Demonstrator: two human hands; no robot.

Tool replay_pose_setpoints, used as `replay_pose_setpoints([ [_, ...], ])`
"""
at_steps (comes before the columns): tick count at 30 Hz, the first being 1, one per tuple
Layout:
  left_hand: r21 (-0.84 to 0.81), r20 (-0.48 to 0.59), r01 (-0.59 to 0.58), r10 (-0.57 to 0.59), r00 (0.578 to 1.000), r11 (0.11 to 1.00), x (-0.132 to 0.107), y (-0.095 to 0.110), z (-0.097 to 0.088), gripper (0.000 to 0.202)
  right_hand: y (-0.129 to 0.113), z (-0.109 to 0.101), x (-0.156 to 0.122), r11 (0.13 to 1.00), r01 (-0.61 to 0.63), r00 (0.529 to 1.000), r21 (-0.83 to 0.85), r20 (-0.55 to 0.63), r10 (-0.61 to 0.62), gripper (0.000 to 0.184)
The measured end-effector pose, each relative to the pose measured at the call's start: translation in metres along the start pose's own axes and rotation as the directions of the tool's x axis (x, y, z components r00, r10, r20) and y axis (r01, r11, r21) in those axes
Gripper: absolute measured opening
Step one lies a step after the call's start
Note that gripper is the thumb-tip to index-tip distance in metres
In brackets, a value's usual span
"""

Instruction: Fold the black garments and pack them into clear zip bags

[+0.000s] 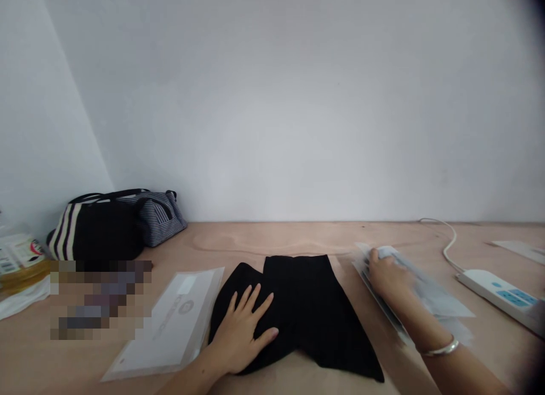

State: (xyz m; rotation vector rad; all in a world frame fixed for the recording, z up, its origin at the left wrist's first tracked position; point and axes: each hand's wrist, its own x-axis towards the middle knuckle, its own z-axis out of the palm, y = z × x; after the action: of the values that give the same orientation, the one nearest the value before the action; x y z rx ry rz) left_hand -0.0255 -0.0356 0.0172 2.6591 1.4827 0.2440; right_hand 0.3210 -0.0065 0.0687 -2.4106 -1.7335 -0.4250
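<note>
My left hand (pixel 242 338) lies flat on a folded black knit garment (pixel 306 304), its fingers spread and nothing held. The garment sits in the middle of the wooden table (pixel 272 236). To its left is a flat white packet in a plastic sleeve (pixel 170 327), close to my left hand but apart from it. My right hand (pixel 385 273), blurred by motion, has its fingers on the upper end of a transparent plastic bag (pixel 426 293) and seems to grip it. A pale item shows inside the bag.
A black bag with white stripes (pixel 97 230) and a striped navy bag (pixel 162 216) stand at the back left. A bottle of yellow oil (pixel 21 264) stands at the far left, beside a pixelated patch (pixel 100 298). A white power strip (pixel 498 295) with a cord lies right.
</note>
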Motion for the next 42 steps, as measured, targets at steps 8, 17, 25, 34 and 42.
replay_pose_setpoints([
  [8,-0.223,0.029,0.078,-0.073,0.997,0.972,0.005,0.002,-0.005,0.056,-0.023,-0.029,-0.007,0.976,0.188,0.945,-0.113,-0.248,-0.211,0.046],
  [17,-0.756,-0.321,0.031,-0.411,0.853,0.654,0.01,-0.022,-0.045,0.044,-0.127,-0.024,-0.052,0.344,0.894,0.437,0.288,-0.384,-0.813,0.021],
  [25,-0.285,-0.317,0.062,-0.155,0.936,0.957,0.002,-0.003,-0.034,0.041,-0.126,-0.01,-0.079,0.396,0.775,0.542,0.493,-0.196,-0.818,0.045],
  [34,-0.027,0.003,0.063,-0.062,0.998,0.998,0.015,0.029,-0.018,0.069,-0.079,0.024,-0.089,0.596,0.622,0.63,0.508,0.128,-0.766,0.068],
  [42,0.012,-0.013,0.061,-0.061,0.998,0.998,0.011,0.025,-0.011,0.067,-0.094,-0.004,-0.074,0.631,0.395,0.764,0.668,0.142,-0.629,0.043],
])
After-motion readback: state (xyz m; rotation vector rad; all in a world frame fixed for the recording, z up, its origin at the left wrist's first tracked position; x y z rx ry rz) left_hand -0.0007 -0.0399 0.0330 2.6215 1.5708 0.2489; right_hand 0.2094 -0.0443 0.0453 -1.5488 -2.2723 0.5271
